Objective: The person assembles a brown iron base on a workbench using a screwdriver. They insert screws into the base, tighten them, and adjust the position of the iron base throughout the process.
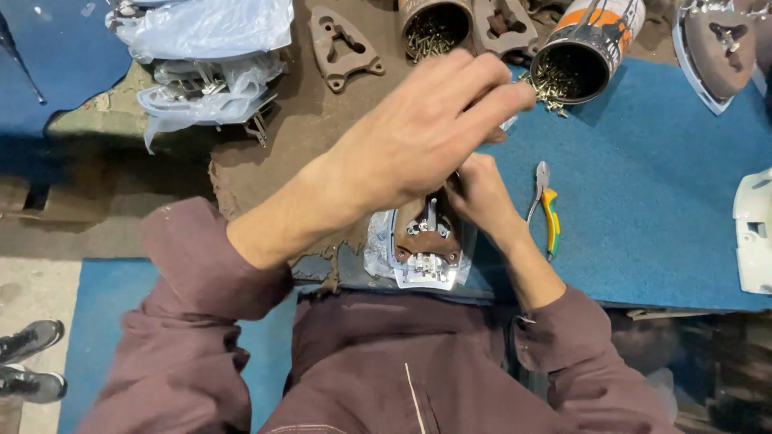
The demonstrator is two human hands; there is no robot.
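Observation:
An iron soleplate assembly (pixel 426 245), white-rimmed with a brown metal plate and small terminals on top, lies at the near edge of the bench. My left hand (pixel 422 133) hovers over its far end with fingers pinched together, reaching toward spilled screws (pixel 551 88); whether it holds one is hidden. My right hand (pixel 478 193) rests on the assembly's right side, fingers closed against the brown plate. Both sleeves are maroon.
Two tins of screws (pixel 434 28) (pixel 583 56) stand at the back. Yellow-green pliers (pixel 549 213) lie on the blue mat (pixel 659 193). Brown cast plates (pixel 342 44), bagged parts (pixel 209 48), another soleplate (pixel 720 48) and a white housing (pixel 754 229) surround the work spot.

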